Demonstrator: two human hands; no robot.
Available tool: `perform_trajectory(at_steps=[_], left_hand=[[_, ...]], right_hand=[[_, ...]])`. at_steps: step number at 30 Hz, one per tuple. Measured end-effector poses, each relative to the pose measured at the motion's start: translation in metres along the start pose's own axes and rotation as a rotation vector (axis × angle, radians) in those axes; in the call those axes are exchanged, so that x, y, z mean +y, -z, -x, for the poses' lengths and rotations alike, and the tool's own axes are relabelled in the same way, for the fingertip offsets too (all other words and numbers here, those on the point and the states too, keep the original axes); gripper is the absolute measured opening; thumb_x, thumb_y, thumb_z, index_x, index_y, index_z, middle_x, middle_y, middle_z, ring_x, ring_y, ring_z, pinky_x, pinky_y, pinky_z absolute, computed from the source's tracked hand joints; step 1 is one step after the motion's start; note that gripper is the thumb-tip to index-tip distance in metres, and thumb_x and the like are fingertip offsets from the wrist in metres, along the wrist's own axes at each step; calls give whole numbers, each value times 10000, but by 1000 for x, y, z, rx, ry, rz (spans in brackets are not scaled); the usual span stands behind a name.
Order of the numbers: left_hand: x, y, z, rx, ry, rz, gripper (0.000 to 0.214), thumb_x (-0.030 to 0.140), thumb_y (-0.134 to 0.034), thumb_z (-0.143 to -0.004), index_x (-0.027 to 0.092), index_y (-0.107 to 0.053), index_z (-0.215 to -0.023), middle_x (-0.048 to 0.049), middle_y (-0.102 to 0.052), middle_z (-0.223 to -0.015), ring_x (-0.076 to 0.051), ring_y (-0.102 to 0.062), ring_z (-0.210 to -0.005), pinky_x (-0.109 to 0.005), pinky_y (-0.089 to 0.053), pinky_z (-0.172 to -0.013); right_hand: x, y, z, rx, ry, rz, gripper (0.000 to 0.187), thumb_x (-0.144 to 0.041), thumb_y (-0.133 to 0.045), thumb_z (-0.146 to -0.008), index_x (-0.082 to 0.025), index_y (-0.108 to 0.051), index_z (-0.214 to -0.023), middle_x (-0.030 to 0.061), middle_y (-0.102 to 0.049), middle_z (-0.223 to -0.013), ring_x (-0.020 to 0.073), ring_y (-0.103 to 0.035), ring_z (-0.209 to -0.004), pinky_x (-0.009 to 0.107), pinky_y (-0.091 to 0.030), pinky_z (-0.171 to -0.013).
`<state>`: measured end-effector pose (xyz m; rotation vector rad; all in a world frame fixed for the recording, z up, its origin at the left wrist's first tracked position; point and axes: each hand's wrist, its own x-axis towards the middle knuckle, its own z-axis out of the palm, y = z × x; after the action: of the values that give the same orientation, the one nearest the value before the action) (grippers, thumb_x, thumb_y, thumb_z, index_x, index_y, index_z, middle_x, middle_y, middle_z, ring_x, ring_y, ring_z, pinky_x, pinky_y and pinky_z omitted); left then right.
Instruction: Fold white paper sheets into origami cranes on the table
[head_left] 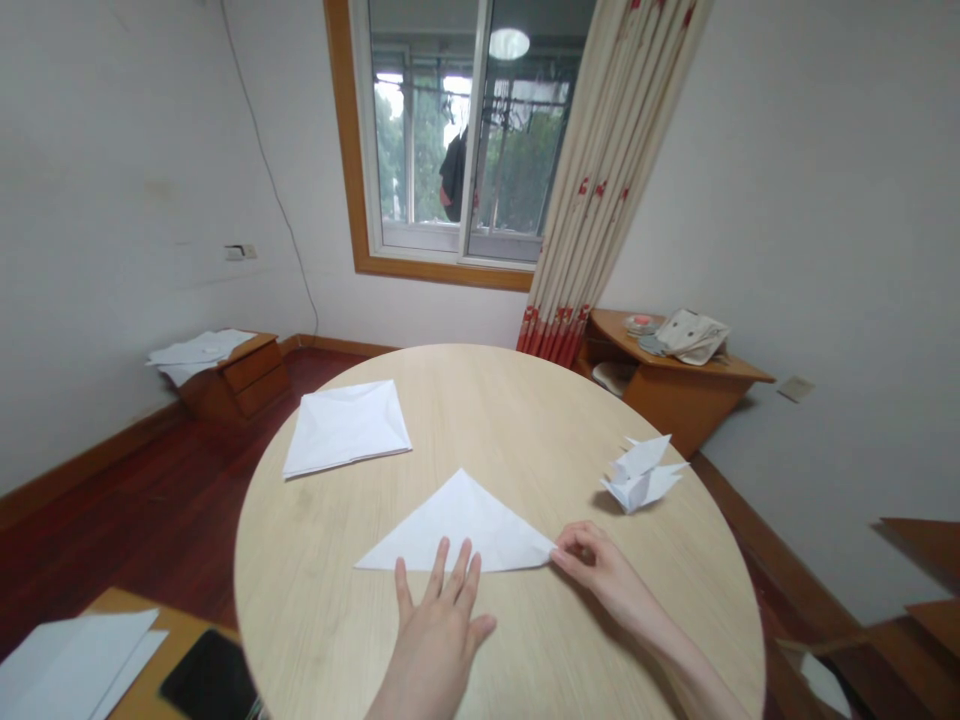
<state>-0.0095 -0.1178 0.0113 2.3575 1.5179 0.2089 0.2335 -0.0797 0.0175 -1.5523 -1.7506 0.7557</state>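
Note:
A white sheet of paper (461, 515), folded into a triangle, lies on the round wooden table (495, 410) with its peak pointing away from me. My left hand (442, 620) rests flat with fingers spread, its fingertips on the paper's lower edge. At the triangle's right corner, my right hand (592, 560) pinches the tip of the paper between thumb and fingers. Folded white paper figures (641, 475) stand together on the table's right side, beyond my right hand. A stack of white paper (349, 428) lies at the back left of the table.
Below left, a wooden surface holds more white sheets (82, 660) and a black phone-like object (210, 678). A small drawer cabinet (244, 380) with papers stands by the left wall. A wooden corner desk (675, 390) carrying a cloth bag (694, 335) is beside the curtain (600, 180).

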Motion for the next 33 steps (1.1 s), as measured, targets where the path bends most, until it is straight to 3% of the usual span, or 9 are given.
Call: perform_trajectory(at_steps=[8, 12, 16, 18, 22, 26, 33], left_hand=[[4, 6, 2, -28, 34, -20, 504, 397, -327, -974, 257, -257, -1453, -59, -200, -1509, -379, -150, -1399, -780, -27, -995], [5, 8, 3, -19, 59, -40, 487, 426, -303, -979, 289, -271, -1445, -40, -222, -1509, -363, -159, -1401, -762, -49, -1016], [6, 13, 2, -13, 30, -49, 471, 387, -353, -975, 280, -320, -1432, -49, -258, -1494, -378, -210, -1385, -778, -55, -1007], [6, 16, 1, 0, -4, -68, 464, 355, -385, -968, 263, -355, -1422, -57, -285, -1483, -371, -234, -1379, -757, -76, -1030], [2, 22, 1, -8, -36, -73, 444, 309, -395, -968, 231, -404, -1404, -61, -317, -1476, -327, -263, -1378, -635, -216, -1093], [-4, 28, 2, -43, -16, -27, 441, 269, -357, -974, 178, -408, -1402, -85, -328, -1482, -277, -283, -1380, -535, -246, -1123], [-16, 45, -8, -28, 6, 37, 404, 211, -386, -944, 133, -490, -1327, -142, -387, -1458, -276, -368, -1335, -457, -337, -1082]], right_hand=[[0, 6, -11, -66, -19, -56, 289, -427, -603, -723, -181, -569, -574, 48, -581, -784, 219, -571, -791, 355, -430, -760], [1, 5, -11, -80, -15, 80, 227, -355, -566, -740, -184, -554, -591, 55, -586, -803, 223, -557, -816, 368, -429, -784], [-13, -8, -2, 102, 23, 284, 101, -280, -500, -790, -202, -560, -769, 73, -602, -868, 254, -551, -877, 423, -441, -811], [-24, -19, 4, 155, 122, 305, 164, -255, -455, -833, -199, -575, -930, 103, -603, -1008, 261, -550, -989, 447, -433, -894], [-40, -47, 14, -44, 293, 252, 346, -243, -327, -929, -191, -541, -1196, 113, -538, -1295, 213, -470, -1235, 412, -389, -1047], [-45, -65, 11, -181, 253, 304, 425, -226, -314, -936, -167, -486, -1320, 101, -426, -1440, 199, -373, -1339, 413, -322, -1117], [-49, -75, -13, -248, 239, 403, 515, -247, -329, -933, -84, -356, -1421, 121, -283, -1513, 200, -248, -1398, 392, -244, -1156]])
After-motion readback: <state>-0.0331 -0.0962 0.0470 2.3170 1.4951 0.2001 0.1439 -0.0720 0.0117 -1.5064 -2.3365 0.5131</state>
